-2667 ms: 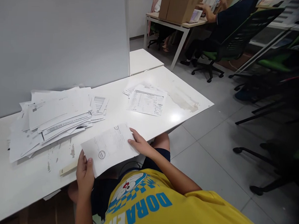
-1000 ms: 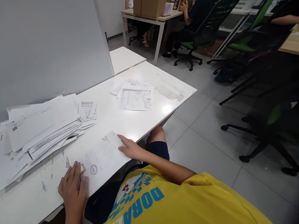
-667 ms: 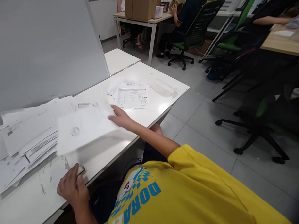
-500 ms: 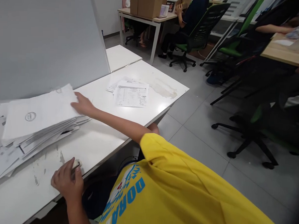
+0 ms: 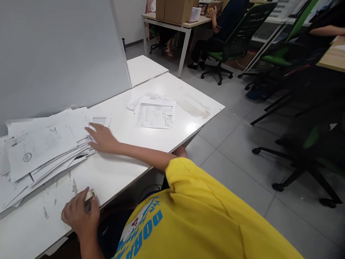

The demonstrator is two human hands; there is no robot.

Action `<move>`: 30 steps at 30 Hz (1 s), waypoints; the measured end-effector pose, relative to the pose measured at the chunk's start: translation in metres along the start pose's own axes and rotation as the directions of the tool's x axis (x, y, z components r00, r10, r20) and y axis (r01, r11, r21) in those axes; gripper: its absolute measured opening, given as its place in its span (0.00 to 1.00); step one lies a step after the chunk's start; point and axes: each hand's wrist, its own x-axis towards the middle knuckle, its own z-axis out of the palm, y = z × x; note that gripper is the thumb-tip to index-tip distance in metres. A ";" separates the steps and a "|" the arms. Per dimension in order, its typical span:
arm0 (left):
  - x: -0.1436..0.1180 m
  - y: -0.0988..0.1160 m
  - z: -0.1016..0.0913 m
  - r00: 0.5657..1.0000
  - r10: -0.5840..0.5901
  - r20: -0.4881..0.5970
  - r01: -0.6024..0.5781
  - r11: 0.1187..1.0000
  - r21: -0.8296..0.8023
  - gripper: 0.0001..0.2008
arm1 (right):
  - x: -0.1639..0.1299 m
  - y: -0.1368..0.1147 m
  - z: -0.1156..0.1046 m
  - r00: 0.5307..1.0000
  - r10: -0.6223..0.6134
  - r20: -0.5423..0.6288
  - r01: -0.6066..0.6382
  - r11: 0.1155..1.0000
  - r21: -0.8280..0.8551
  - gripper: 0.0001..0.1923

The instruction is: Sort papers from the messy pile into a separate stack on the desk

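Paper pile (image 5: 44, 147) on counter (image 5: 116, 174), right hand (image 5: 102, 138) loosely spread at its edge, left hand (image 5: 80, 213) curled round pale stapler (image 5: 90, 195); sheets likely light, limp, slippery, best pinched near a corner.

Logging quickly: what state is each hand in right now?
Left hand: closed around a pale object.
Right hand: open, at the edge of the large paper pile.

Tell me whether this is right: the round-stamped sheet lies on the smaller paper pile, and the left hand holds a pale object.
Wrong pile: the head view shows the round-stamped sheet on the larger paper pile; the left hand does hold a pale object.
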 end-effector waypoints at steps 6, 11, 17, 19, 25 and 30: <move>-0.001 -0.009 0.008 1.000 0.010 -0.005 -0.010 0.996 0.093 0.20 | -0.057 0.137 -0.109 0.968 0.067 -0.244 -0.152 0.925 -0.349 0.33; -0.002 -0.008 0.009 0.998 0.067 0.012 -0.068 0.989 0.131 0.23 | -0.089 0.189 -0.175 0.981 0.188 -0.035 -0.182 0.863 -0.471 0.38; -0.005 -0.014 0.013 1.000 0.009 -0.001 -0.008 0.993 0.114 0.24 | -0.124 0.180 -0.163 0.990 0.098 0.104 -0.023 0.828 -0.561 0.37; -0.006 -0.018 0.014 1.000 0.016 -0.007 -0.015 0.991 0.130 0.25 | -0.138 0.174 -0.153 0.990 0.069 0.120 0.017 0.800 -0.600 0.38; -0.008 -0.019 0.015 0.997 0.077 -0.011 -0.075 0.988 0.134 0.28 | -0.176 0.156 -0.129 0.984 -0.034 0.176 0.142 0.745 -0.651 0.39; -0.010 -0.017 0.013 0.991 0.132 -0.024 -0.128 0.984 0.128 0.34 | -0.188 0.150 -0.122 0.974 -0.075 0.214 0.196 0.755 -0.626 0.38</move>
